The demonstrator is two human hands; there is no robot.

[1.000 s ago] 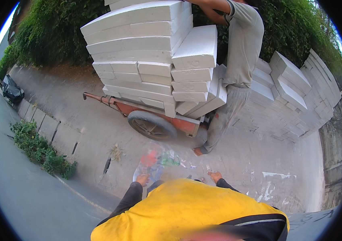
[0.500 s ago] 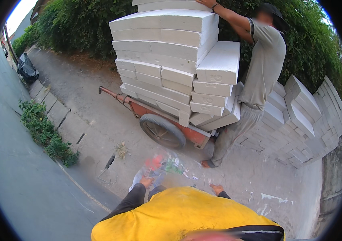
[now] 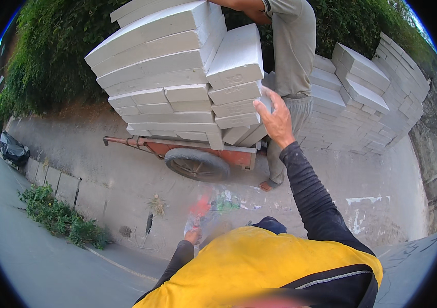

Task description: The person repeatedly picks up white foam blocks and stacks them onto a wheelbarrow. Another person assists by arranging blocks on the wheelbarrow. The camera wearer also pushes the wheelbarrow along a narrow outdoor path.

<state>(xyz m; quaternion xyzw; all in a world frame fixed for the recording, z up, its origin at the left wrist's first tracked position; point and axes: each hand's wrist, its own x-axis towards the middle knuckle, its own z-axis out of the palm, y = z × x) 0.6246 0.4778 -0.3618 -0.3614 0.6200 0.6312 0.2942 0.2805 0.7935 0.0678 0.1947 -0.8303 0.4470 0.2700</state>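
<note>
Right hand (image 3: 278,123) risen from low to 2 o'clock, fingers spread, beside white block stack (image 3: 151,72) at 11 o'clock on red cart (image 3: 236,158); contact unclear. Left hand (image 3: 193,236) between 6 and 7, beside printed plastic (image 3: 201,206); cannot tell grip. Co-worker (image 3: 292,56) at 1.

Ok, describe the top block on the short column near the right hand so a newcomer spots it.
Start at the red cart, stacked high with white blocks. At their right end, left of the outstretched right hand, stands a shorter column. Its top block alone shows a broad upper face.
</note>
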